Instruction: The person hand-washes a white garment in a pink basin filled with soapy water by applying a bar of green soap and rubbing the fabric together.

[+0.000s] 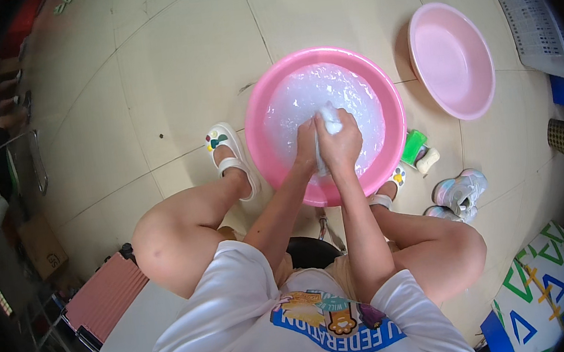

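Note:
A deep pink plastic basin [256,127] stands on the floor between my feet, filled with milky, sudsy water [299,93]. Over its middle, my left hand [307,142] and my right hand [341,142] are pressed together around a wet white cloth [330,119]. One bunched end sticks out above my right fingers. Another part of the cloth hangs between my wrists towards the water. My hands hide most of the cloth, so its shape cannot be told.
A lighter pink basin [454,65] sits at the upper right. Right of the filled basin are a green packet [414,146], a cream soap bar [428,160] and pale sneakers [462,194]. A white plastic basket [532,19] lines the right edge. A pink suitcase [105,297] is at lower left.

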The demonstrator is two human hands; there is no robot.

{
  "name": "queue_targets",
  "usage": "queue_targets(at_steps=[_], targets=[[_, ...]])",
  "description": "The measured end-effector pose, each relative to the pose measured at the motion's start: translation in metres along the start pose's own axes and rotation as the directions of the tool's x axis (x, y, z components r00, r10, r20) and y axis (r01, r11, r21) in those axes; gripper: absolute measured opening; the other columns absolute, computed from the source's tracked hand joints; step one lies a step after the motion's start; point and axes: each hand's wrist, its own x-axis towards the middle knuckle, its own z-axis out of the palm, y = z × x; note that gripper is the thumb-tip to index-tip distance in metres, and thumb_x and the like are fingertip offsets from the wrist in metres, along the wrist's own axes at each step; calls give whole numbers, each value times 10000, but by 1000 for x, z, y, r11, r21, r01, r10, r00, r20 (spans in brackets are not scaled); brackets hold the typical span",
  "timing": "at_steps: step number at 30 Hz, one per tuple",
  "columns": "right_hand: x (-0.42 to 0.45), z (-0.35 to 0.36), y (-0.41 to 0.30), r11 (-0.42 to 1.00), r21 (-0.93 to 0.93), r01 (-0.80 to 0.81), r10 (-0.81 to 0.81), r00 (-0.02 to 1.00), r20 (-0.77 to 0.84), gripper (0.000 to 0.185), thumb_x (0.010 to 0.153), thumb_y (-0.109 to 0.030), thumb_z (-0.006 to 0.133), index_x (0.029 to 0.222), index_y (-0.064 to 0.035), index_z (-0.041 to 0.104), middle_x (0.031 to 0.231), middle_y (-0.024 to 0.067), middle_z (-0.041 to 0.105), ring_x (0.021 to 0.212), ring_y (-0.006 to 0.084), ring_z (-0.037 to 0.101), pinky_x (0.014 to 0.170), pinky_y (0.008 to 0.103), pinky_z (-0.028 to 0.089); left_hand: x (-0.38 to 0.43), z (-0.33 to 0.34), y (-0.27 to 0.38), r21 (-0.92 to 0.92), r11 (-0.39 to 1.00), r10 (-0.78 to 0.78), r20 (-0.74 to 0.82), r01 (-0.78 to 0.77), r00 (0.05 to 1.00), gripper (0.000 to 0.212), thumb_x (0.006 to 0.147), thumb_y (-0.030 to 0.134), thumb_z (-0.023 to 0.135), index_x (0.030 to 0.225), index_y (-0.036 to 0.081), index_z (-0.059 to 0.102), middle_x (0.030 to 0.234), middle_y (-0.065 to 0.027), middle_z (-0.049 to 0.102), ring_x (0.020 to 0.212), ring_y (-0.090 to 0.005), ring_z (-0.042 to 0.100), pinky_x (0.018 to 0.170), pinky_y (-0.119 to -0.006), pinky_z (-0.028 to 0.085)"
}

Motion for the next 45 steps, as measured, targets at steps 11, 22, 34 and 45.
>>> queue_targets(at_steps=[11,22,34,45], targets=[[49,23,82,849,422,-318,286,948,139,543,906,-382,635,1183,85,620,1152,229,646,1065,274,614,950,359,453,7,-7,-4,554,823,157,-13,-124,988,363,934,301,617,1073,-30,562,919,-134,606,860,-167,574,764,-343,478],[37,21,113,828,-544,-135,169,986,12,516,858,-452,652,1114,-5,629,1132,246,624,1020,385,620,825,478,501,45,-72,-41,208,960,-148,-192,187,970,755,748,171,808,1325,-24,362,1185,-149,526,1032,-212,539,830,-338,484],[40,5,112,795,-589,-144,114,990,-88,418,817,-305,652,1129,-29,608,1064,220,629,1022,354,599,909,460,456,34,-68,3,-656,709,-362,-24,258,932,323,822,50,518,1117,-81,499,1109,-166,583,999,-284,595,931,-376,496],[-31,34,60,905,-126,406,-391,911,128,423,695,-185,685,1075,-21,598,1039,176,596,1035,352,556,904,468,430,-28,-59,33,-608,753,-177,179,250,968,301,852,68,479,1126,-55,500,1124,-182,608,1069,-300,597,969,-417,497]])
